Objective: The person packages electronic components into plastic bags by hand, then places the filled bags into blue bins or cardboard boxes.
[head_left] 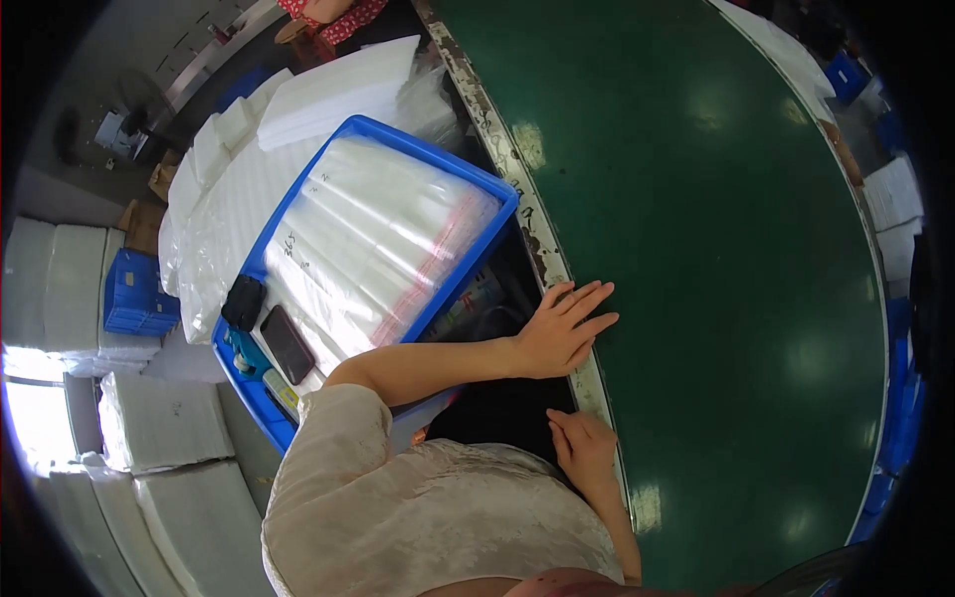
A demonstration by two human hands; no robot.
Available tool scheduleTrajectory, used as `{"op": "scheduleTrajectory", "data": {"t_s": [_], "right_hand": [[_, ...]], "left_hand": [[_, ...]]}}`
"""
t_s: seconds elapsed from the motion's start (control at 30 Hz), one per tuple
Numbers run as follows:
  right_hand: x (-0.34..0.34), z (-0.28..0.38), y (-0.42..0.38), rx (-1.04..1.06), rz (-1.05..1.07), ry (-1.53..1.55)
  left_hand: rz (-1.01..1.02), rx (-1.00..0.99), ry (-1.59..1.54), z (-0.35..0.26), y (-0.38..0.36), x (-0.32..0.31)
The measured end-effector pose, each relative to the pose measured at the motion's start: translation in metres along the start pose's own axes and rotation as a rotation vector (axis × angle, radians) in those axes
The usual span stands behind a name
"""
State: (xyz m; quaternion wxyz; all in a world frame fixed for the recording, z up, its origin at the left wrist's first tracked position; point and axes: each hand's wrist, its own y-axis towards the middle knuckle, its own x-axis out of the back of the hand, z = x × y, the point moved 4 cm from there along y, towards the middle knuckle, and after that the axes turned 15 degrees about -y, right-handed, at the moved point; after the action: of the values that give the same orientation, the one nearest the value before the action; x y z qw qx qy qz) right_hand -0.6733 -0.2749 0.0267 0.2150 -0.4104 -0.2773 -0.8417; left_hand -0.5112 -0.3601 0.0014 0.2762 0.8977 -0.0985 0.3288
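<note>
My left hand [564, 330] lies palm down across the pale, chipped edge [535, 227] of the green table [716, 249]. Its fingers are spread, their tips on the green surface, and it holds nothing. Lower down, my right hand [585, 448] rests by the same edge near my dark-clothed lap, with fingers loosely bent and slightly apart. Nothing shows in it. Beside my left forearm stands a blue crate [487, 183] with stacked clear plastic bags [383, 224] that carry reddish stripes. A dark phone [286, 344] lies on the bags at the crate's near end.
A black pouch [244, 302] and a teal item sit in the crate's near corner. White foam sheets [343, 88] and plastic-wrapped bundles are piled behind it. Blue crates [137, 294] and large white packs [167, 422] stand left. Part of another person in red patterned clothing [353, 20] shows at the top.
</note>
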Motion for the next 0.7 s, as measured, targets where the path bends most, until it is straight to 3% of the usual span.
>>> {"op": "scheduleTrajectory", "data": {"t_s": [0.7], "right_hand": [[0.0003, -0.008, 0.0033, -0.072, 0.011, 0.102]], "left_hand": [[0.051, 0.052, 0.055, -0.0027, 0.0041, 0.0055]]}}
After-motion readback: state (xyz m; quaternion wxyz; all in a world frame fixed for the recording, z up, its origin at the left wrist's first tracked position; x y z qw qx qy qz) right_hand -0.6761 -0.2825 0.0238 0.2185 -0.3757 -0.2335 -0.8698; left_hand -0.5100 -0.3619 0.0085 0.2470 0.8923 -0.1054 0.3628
